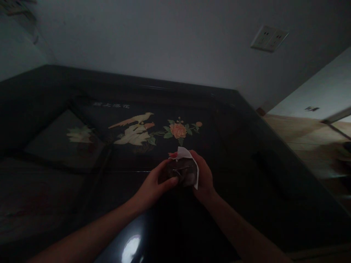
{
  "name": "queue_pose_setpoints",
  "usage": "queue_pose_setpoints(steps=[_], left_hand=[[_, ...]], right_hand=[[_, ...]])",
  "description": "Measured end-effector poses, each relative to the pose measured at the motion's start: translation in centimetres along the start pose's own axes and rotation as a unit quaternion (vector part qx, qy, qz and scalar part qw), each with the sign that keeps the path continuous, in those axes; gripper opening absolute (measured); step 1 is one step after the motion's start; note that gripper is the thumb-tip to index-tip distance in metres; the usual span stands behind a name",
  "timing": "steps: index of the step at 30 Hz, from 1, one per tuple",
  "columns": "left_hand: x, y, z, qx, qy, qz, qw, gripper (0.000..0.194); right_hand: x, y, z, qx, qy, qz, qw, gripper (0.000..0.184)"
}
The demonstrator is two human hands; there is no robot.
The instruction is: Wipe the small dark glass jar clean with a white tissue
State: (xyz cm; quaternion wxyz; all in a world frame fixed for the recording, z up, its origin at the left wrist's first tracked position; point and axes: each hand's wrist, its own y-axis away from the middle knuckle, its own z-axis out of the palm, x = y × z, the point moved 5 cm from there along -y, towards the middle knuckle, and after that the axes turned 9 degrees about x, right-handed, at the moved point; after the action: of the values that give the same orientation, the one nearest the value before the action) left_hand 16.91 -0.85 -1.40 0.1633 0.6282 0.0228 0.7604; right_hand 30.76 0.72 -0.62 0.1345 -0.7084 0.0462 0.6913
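Both of my hands are together above a glossy black surface, around a small dark brown object [182, 173] with thin lines on its face. It is too dim to tell its exact kind. My left hand [156, 182] grips it from the left, thumb across the front and fingers behind. From the right, my right hand [204, 177] curls round it with a piece of white tissue [184, 152] between palm and object. The tissue sticks up over the top and runs down the right side. The right fingertips are mostly hidden behind the object.
Beneath is a black lacquered panel [227, 153] with an inlaid bird [142, 117] and an inlaid flower [178, 130]. A grey wall [153, 40] stands behind, with a double socket [269, 38] at upper right. Light-coloured flooring [290, 131] lies beyond the right edge.
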Motion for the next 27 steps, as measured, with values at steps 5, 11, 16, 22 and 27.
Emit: queue_pose_setpoints(steps=[5, 11, 16, 22, 27], left_hand=[[0.2, -0.1, 0.0, -0.015, 0.010, 0.026, 1.000, 0.062], [0.4, -0.3, -0.1, 0.027, -0.014, 0.045, 0.999, 0.048], [0.4, -0.3, 0.0, 0.024, -0.011, 0.033, 0.999, 0.051], [0.1, -0.1, 0.3, -0.006, 0.013, 0.011, 1.000, 0.061], [0.2, 0.0, 0.2, -0.004, 0.024, 0.015, 1.000, 0.063]], right_hand=[[-2.1, 1.0, 0.5, -0.019, -0.002, -0.069, 0.997, 0.036], [-4.5, 2.6, 1.4, -0.049, 0.197, -0.317, 0.927, 0.030], [-4.2, 1.9, 1.1, -0.039, 0.126, -0.259, 0.957, 0.030], [-1.4, 0.1, 0.4, 0.000, -0.073, 0.028, 0.997, 0.031], [-1.2, 0.3, 0.6, -0.022, -0.053, 0.056, 0.997, 0.037]])
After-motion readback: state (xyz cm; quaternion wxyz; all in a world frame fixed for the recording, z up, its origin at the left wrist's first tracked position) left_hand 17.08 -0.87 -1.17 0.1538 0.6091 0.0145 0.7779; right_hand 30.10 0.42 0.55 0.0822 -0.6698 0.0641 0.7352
